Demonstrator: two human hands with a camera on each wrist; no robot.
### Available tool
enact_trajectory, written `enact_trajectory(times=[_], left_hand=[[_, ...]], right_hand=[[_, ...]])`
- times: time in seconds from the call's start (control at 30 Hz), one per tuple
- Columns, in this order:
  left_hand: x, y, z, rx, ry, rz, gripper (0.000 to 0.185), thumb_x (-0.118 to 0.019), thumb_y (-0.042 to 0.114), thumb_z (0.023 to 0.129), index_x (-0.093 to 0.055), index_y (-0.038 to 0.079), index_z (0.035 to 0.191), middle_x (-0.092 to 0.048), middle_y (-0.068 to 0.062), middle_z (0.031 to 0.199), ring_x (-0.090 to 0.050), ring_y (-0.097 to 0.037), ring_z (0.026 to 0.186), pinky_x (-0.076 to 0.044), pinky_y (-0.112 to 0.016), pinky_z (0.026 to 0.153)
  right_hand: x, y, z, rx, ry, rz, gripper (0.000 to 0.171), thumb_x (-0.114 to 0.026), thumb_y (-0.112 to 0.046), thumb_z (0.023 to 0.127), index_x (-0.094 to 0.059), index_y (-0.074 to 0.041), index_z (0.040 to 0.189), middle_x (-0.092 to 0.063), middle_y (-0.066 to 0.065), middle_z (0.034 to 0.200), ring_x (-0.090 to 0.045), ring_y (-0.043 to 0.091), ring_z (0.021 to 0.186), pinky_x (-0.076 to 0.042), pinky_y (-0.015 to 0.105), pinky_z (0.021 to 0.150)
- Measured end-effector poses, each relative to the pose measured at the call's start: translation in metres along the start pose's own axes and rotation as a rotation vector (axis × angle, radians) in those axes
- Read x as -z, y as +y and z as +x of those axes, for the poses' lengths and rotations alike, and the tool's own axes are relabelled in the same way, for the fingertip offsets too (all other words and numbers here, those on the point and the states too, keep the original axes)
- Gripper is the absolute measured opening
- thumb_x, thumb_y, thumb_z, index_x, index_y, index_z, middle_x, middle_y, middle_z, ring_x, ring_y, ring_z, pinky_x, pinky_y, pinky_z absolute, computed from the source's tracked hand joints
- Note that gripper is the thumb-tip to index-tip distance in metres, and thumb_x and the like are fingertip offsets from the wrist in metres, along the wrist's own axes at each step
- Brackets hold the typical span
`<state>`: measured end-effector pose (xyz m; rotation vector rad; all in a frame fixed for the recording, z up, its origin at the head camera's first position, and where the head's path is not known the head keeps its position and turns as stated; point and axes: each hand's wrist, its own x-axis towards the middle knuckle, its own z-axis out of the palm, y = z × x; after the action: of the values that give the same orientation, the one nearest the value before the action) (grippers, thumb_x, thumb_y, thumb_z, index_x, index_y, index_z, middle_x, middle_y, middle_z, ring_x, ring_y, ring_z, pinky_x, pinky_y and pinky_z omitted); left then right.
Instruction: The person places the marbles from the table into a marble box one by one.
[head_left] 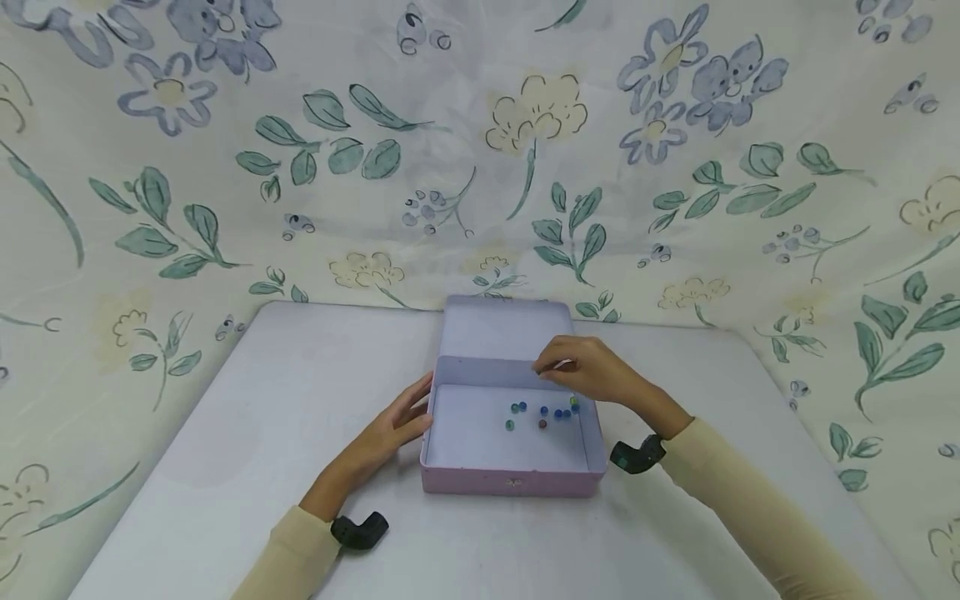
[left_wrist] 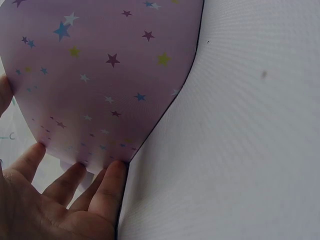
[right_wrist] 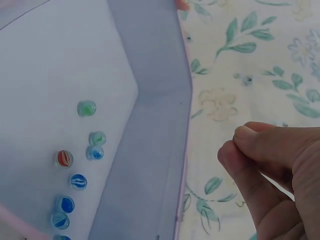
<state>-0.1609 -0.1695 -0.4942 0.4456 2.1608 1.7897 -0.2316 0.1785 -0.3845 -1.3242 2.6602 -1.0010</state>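
Note:
An open, shallow lilac box [head_left: 472, 433] with a pink front holds several small glass marbles [head_left: 543, 410], mostly blue and green with one reddish. They lie in its right half. My left hand [head_left: 390, 429] rests against the box's left side; in the left wrist view its spread fingers [left_wrist: 107, 195] touch the star-printed outer wall [left_wrist: 100, 75]. My right hand [head_left: 588, 368] is raised over the back right of the box, thumb and fingertips pinched together. A small dark object shows at those fingertips in the head view; in the right wrist view the fingers hide it.
The box's lid [head_left: 506, 327] stands folded back behind it. A white table [head_left: 300, 383] lies under the box, and a floral cloth [head_left: 480, 167] hangs along the back. Dark cameras [head_left: 637, 454] are worn on both wrists.

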Motion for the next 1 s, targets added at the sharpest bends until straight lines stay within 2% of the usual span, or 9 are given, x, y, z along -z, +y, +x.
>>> enact_trajectory(times=[0.23,0.5,0.73,1.0], left_hand=[[0.002,0.002,0.0,-0.002,0.007,0.011,0.067,-0.049,0.025,0.105,-0.014,0.037,0.16,-0.011,-0.007,0.169,-0.02,-0.046,0.151,-0.026,-0.067,0.116],[-0.001,0.002,-0.001,0.006,-0.003,-0.005,0.068,-0.05,0.026,0.104,-0.013,0.037,0.16,-0.01,-0.008,0.169,-0.019,-0.045,0.152,-0.026,-0.066,0.117],[0.0,0.003,-0.001,0.002,0.007,0.009,0.066,-0.049,0.025,0.105,-0.014,0.038,0.16,-0.011,-0.007,0.169,-0.019,-0.046,0.152,-0.026,-0.067,0.117],[-0.001,0.001,-0.001,0.016,0.01,0.006,0.067,-0.05,0.026,0.105,-0.014,0.038,0.16,-0.012,-0.007,0.169,-0.02,-0.045,0.152,-0.026,-0.066,0.117]], right_hand=[[-0.012,0.004,0.017,-0.004,-0.074,0.008,0.019,-0.072,0.002,0.088,-0.077,-0.008,0.104,-0.074,0.003,0.101,-0.07,0.016,0.095,-0.06,0.023,0.083],[-0.028,0.01,0.026,0.011,-0.142,-0.046,0.018,-0.071,0.006,0.087,-0.077,0.0,0.102,-0.073,0.008,0.098,-0.07,0.016,0.091,-0.058,0.018,0.079],[-0.041,0.015,0.029,-0.008,-0.192,-0.088,0.016,-0.072,0.002,0.088,-0.077,-0.001,0.102,-0.072,0.006,0.097,-0.068,0.012,0.088,-0.057,0.016,0.077],[-0.056,0.015,0.033,-0.055,-0.253,-0.082,0.015,-0.073,0.0,0.087,-0.077,-0.002,0.102,-0.073,0.004,0.097,-0.069,0.01,0.088,-0.057,0.016,0.078]])
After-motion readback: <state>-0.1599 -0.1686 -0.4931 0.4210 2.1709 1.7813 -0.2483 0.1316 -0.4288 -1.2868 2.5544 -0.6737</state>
